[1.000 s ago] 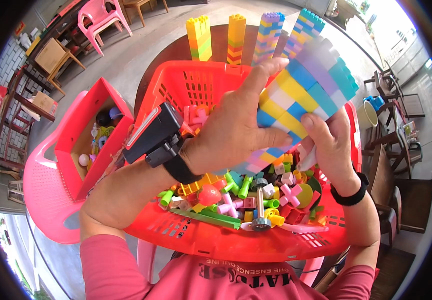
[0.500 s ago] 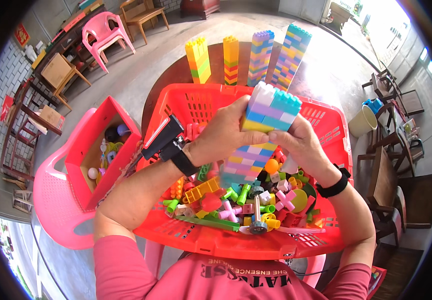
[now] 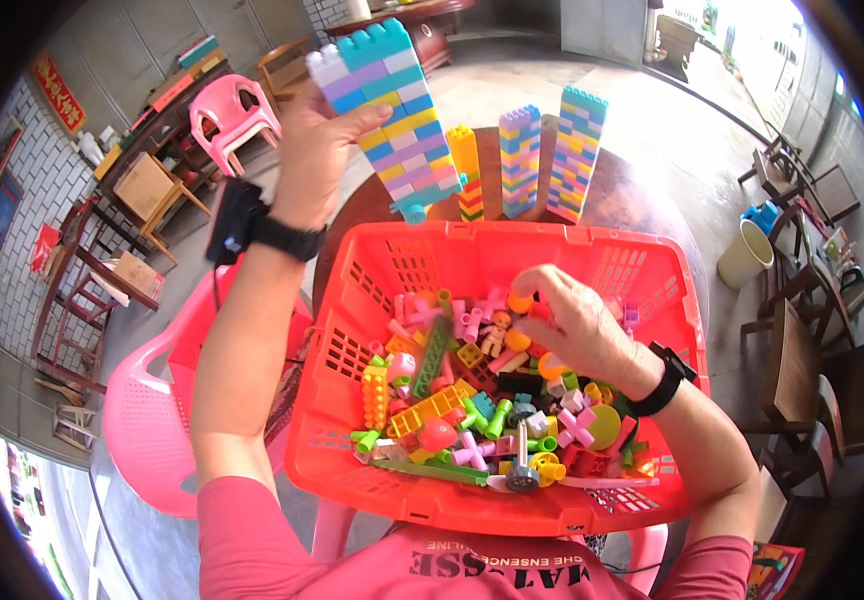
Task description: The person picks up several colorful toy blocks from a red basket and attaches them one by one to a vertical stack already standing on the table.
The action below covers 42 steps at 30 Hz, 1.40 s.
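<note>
My left hand [image 3: 312, 165] is closed around a tall tower of building blocks [image 3: 400, 125], white, teal, purple, yellow and blue. The tower is raised beyond the basket's far left corner, tilted, with its thumb-side face toward me. My right hand [image 3: 587, 325] hovers over the right of the red plastic basket [image 3: 552, 238], fingers bent and apart, holding nothing visible. Below it lie loose toy pieces: a small doll [image 3: 495, 333], a pink cross-shaped connector [image 3: 577, 427], a yellow block strip [image 3: 427, 411] and a dark green strip [image 3: 433, 357].
On the round brown table [image 3: 642, 190] behind the basket stand a narrow yellow block tower [image 3: 465, 165] and two multicoloured block towers [image 3: 520, 165], [image 3: 577, 155]. A pink chair [image 3: 157, 425] stands at the left. A cream bucket [image 3: 745, 253] is at the right.
My left hand has carried the block tower up and to the left, away from over the basket. My right hand has let go of it and stays over the basket.
</note>
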Available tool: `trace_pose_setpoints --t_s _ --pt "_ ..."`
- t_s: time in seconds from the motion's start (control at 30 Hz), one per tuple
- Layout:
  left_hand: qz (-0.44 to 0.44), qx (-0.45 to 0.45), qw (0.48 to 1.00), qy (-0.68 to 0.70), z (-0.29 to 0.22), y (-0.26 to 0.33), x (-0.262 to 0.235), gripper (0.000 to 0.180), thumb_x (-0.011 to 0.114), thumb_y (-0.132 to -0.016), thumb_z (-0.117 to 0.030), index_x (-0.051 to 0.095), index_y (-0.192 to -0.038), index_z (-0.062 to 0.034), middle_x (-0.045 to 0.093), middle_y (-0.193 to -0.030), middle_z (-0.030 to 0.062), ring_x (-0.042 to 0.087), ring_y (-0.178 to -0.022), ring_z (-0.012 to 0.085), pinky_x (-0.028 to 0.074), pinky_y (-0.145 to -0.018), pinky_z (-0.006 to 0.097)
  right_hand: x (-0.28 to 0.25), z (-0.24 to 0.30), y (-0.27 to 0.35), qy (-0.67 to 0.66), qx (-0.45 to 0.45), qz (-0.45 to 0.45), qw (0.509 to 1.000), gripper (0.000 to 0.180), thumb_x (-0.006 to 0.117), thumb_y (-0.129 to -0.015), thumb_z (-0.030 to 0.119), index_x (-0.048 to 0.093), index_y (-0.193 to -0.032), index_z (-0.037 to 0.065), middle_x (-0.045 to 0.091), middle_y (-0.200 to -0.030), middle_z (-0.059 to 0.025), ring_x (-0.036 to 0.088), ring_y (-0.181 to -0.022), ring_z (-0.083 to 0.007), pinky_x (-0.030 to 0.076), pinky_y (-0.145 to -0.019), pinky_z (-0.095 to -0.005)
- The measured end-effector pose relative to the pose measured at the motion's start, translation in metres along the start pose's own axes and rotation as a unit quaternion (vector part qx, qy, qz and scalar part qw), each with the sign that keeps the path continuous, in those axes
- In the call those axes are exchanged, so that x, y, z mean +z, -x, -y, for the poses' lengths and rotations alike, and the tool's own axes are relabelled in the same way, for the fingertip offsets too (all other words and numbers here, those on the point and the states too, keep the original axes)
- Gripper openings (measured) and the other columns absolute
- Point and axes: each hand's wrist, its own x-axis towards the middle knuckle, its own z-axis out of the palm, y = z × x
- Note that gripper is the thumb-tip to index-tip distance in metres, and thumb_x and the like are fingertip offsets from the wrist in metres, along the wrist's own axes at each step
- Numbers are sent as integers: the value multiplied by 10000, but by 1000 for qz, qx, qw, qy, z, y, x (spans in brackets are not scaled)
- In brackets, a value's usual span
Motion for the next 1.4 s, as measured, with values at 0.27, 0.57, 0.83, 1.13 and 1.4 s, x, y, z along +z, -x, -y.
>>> trace_pose_setpoints --t_s 0.27,0.57,0.83,1.13,1.4 --pt "-94 -7 992 -80 118 -47 -2 271 746 -742 -68 656 -995 -40 678 -889 44 645 -815 137 516 -766 292 6 -2 6 2 13 65 998 253 640 -843 125 514 -1049 50 566 -937 -155 609 -839 -388 514 -678 -434" --pt "-98 -130 967 -194 178 -34 2 345 707 -691 4 634 -1026 -31 684 -951 53 650 -869 146 518 -819 288 5 0 6 13 20 143 989 248 664 -847 177 514 -1014 70 565 -888 -120 612 -789 -355 500 -636 -432" --pt "-101 -178 948 -245 208 -14 -5 285 759 -656 -90 666 -923 -47 699 -855 68 667 -794 184 522 -748 322 8 4 4 10 -2 178 984 204 631 -872 156 512 -1011 65 573 -910 -118 611 -813 -348 507 -648 -432" --pt "-102 -153 875 -447 196 -12 7 407 786 -625 -209 622 -969 -69 706 -878 140 685 -828 306 529 -744 395 9 1 5 26 9 220 975 189 607 -881 154 524 -1028 70 603 -929 -113 627 -840 -339 522 -664 -436" --pt "-95 -117 870 -469 194 -8 10 480 776 -634 -253 587 -1042 -87 702 -908 156 680 -863 337 526 -736 432 11 2 8 35 25 235 971 203 627 -846 123 580 -1038 82 613 -892 -110 638 -793 -327 529 -663 -426"
